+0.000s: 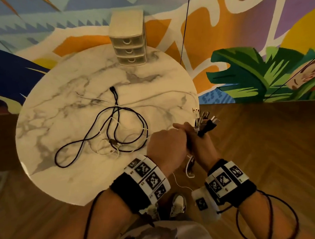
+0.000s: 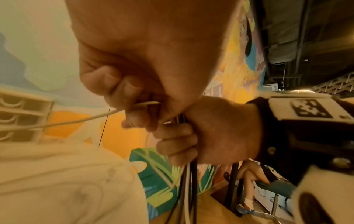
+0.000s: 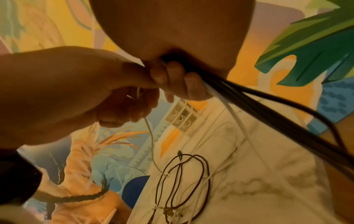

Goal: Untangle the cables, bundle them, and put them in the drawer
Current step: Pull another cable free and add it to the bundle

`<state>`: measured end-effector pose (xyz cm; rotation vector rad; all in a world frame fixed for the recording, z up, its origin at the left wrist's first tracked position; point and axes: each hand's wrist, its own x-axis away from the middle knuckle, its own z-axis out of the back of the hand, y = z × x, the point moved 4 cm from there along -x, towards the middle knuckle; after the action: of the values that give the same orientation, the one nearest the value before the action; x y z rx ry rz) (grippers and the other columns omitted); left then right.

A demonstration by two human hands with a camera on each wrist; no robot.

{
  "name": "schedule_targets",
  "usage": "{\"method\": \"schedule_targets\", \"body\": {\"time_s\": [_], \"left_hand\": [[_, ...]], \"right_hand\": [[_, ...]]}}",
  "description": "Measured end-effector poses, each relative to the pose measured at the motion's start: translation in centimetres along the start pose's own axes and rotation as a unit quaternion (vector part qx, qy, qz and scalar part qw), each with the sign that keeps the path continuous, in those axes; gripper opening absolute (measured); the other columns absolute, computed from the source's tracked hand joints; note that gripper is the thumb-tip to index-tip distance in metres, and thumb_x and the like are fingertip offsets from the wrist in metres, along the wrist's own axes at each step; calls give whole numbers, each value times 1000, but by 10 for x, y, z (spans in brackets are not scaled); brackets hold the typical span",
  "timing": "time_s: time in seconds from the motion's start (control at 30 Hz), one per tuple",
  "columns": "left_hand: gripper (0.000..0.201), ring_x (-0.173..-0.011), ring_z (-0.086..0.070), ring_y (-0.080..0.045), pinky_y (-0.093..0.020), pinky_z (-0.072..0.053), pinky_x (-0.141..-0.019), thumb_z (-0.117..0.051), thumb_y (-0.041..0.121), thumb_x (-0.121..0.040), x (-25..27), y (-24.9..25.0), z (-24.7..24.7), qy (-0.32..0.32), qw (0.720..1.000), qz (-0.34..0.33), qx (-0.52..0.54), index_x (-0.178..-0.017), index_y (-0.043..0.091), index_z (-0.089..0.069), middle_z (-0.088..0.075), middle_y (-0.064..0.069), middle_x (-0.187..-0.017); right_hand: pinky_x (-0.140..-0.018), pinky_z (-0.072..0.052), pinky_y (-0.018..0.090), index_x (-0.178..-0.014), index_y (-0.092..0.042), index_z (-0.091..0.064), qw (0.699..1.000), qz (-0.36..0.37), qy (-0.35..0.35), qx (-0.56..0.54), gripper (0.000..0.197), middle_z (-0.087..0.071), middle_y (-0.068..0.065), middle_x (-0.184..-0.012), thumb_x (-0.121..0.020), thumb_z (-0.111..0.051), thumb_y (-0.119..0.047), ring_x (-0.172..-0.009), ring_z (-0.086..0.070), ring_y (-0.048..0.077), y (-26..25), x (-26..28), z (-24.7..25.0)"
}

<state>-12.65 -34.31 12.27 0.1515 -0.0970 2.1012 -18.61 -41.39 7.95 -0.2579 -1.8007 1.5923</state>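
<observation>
A tangle of black and white cables [image 1: 115, 129] lies in loops on the round marble table [image 1: 60, 98]. At the table's right edge my right hand [image 1: 200, 144] grips a bundle of cable ends [image 1: 206, 122], their plugs sticking up past the fist. The bundle's black and white strands [image 2: 188, 181] hang below that hand [image 2: 216, 133]. Right beside it, my left hand [image 1: 165, 144] pinches a thin white cable [image 2: 91, 117] that runs down to the tangle [image 3: 182, 174]. A small beige three-drawer unit [image 1: 130, 42] stands at the table's far edge, all drawers closed.
A white cable with a USB plug [image 1: 195, 110] trails across the table to its right edge. Wooden floor [image 1: 263, 141] surrounds the table, with a painted mural wall [image 1: 240, 42] behind. My shoes [image 1: 177, 204] show below the hands. A seated person's legs [image 2: 249, 189] appear in the left wrist view.
</observation>
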Motion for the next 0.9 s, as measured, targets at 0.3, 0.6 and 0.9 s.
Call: {"method": "schedule_targets", "body": {"time_s": [0.3, 0.6, 0.9], "left_hand": [[23, -98, -56, -36, -36, -38, -81, -44, 15, -97, 6, -126, -106, -44, 944, 161, 283, -96, 0, -60, -58, -21, -103], [32, -93, -61, -31, -36, -44, -75, -36, 29, -97, -7, -134, 28, 173, 966, 119, 152, -96, 14, -65, -66, -10, -100], [27, -86, -60, -21, -31, -39, -59, -36, 28, -99, 18, -40, -14, 86, 989, -30, 113, -117, 18, -54, -56, 2, -114]], "right_hand": [[-44, -20, 22, -110, -18, -70, 994, 41, 95, -46, 39, -27, 4, -55, -102, -35, -34, -46, -22, 11, -12, 4, 22], [-42, -25, 18, -104, -11, -70, 994, 80, 53, -55, 52, -33, 6, -53, -99, -30, -43, -41, -27, 9, -16, 12, 4], [-44, -23, 23, -95, -14, -68, 999, 50, -19, 1, 32, -31, -2, -47, -100, -42, -31, -42, -25, 8, -10, 12, -29]]}}
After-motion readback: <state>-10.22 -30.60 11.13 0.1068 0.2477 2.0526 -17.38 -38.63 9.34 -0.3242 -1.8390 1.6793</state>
